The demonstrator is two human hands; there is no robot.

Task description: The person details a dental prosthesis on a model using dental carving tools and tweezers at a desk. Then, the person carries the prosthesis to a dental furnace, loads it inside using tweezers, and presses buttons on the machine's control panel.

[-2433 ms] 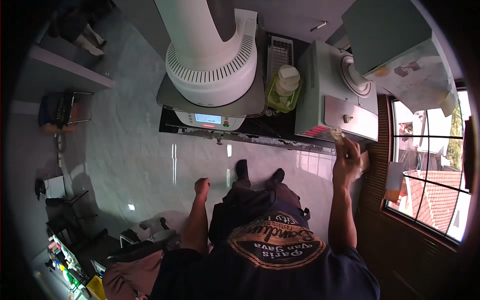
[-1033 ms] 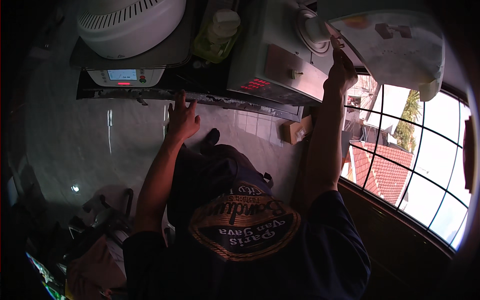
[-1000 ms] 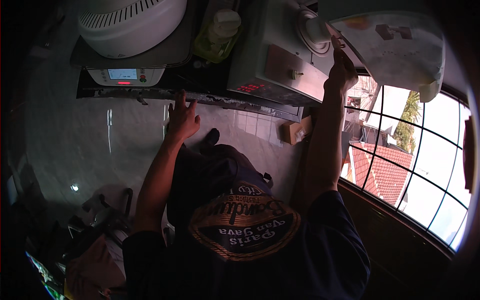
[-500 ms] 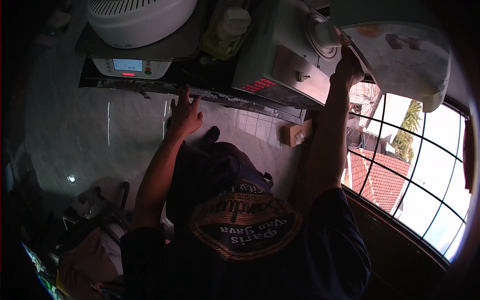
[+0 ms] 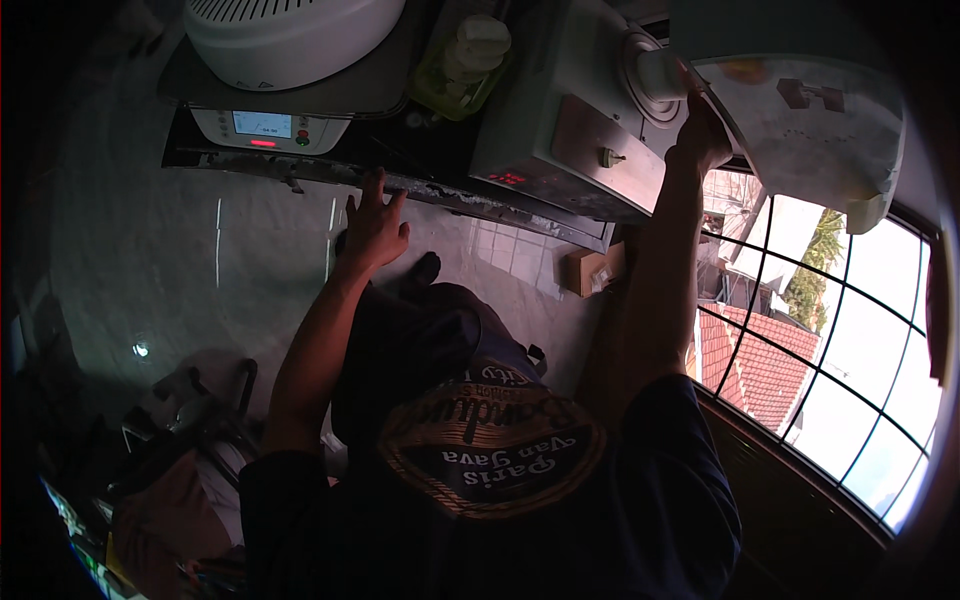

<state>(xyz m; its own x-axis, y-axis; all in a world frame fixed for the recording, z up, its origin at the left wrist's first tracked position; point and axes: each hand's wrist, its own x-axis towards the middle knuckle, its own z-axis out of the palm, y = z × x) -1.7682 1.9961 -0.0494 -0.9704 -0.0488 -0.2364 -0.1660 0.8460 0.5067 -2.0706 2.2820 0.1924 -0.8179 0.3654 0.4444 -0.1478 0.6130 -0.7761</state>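
Note:
My left hand (image 5: pixel 378 232) is open, its fingers spread and fingertips at the worn front edge of the dark bench (image 5: pixel 330 172). Nothing is in it. On the right, my right arm reaches up past a grey metal box-shaped machine (image 5: pixel 570 135). My right hand (image 5: pixel 700 135) is between the machine's round white fitting (image 5: pixel 660 75) and the edge of a large pale panel (image 5: pixel 825 125). Its fingers are mostly hidden in shadow and behind the panel edge, so their grip does not show. The machine's front bears a small knob (image 5: pixel 612 157) and a red lit display (image 5: pixel 507 178).
A digital scale (image 5: pixel 265 128) carries a white slotted round housing (image 5: pixel 300 45). Beside it is a green-yellow tray (image 5: pixel 440 95) with white containers. A small cardboard box (image 5: pixel 590 272) lies below the machine. A gridded window (image 5: pixel 850 330) is at right, a dark chair (image 5: pixel 205 420) at lower left.
The bench items and machine sit slightly lower and further right in the picture. My hands keep nearly the same positions. The red display shows a different lit pattern.

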